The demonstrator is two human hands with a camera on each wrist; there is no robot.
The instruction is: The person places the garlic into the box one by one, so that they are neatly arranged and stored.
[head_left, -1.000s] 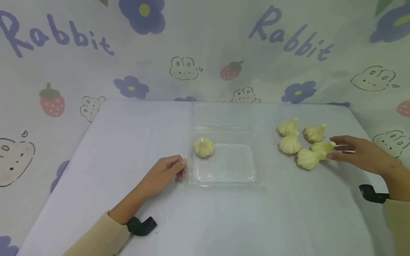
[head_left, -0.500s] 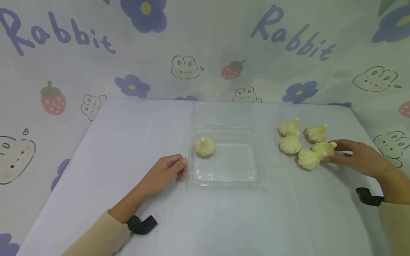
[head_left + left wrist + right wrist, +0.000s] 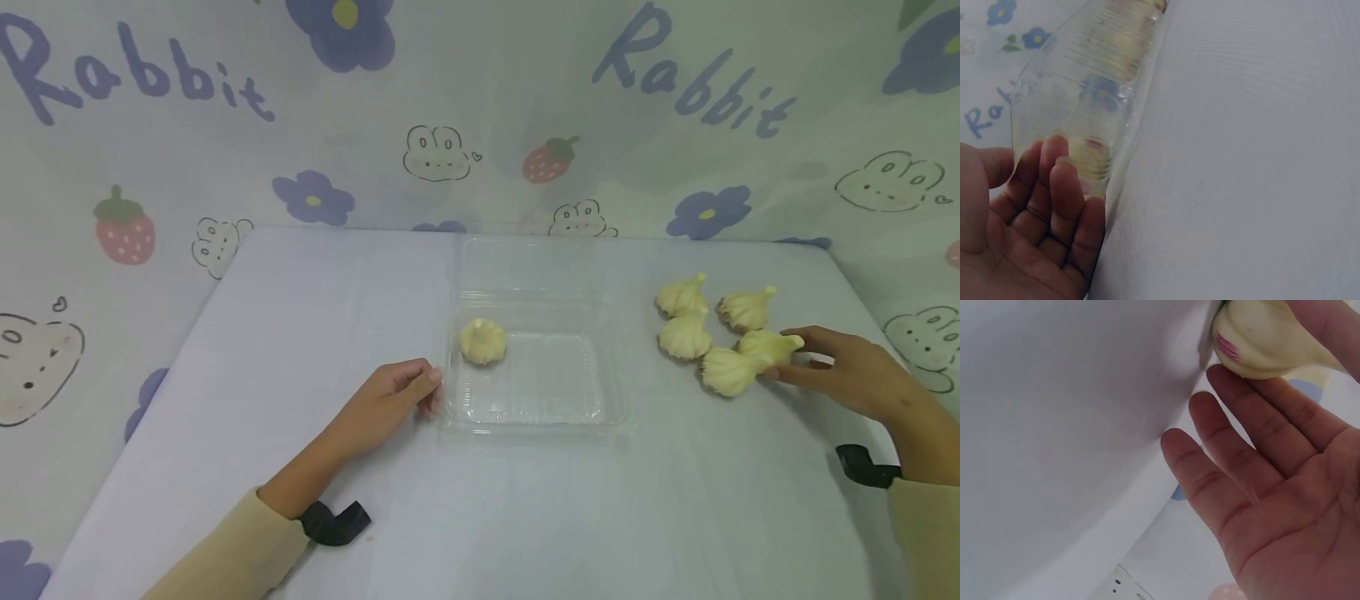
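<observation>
In the head view my right hand (image 3: 851, 371) pinches a pale garlic bulb (image 3: 768, 346) at the right of the table, thumb on the near side and fingers on the far side. The right wrist view shows this bulb (image 3: 1266, 337) between thumb and fingers, with a pink mark on its side. My left hand (image 3: 390, 404) grips the left edge of a clear plastic container (image 3: 540, 425), whose lid (image 3: 525, 262) lies folded back. Up close, the left fingers (image 3: 1066, 194) curl against the container's wall (image 3: 1079, 75). One garlic bulb (image 3: 483, 342) sits in its back left corner.
Several other garlic bulbs cluster by the right hand: one touching the held bulb (image 3: 727, 372), one behind (image 3: 746, 308), two farther left (image 3: 684, 335). The white table (image 3: 525, 517) ends at a cloth backdrop (image 3: 480, 83) printed with rabbits and flowers.
My right thumb and fingers have closed onto the garlic bulb, and its stem has shifted slightly right. The left hand keeps its place at the container's edge. The head view has tilted slightly.
</observation>
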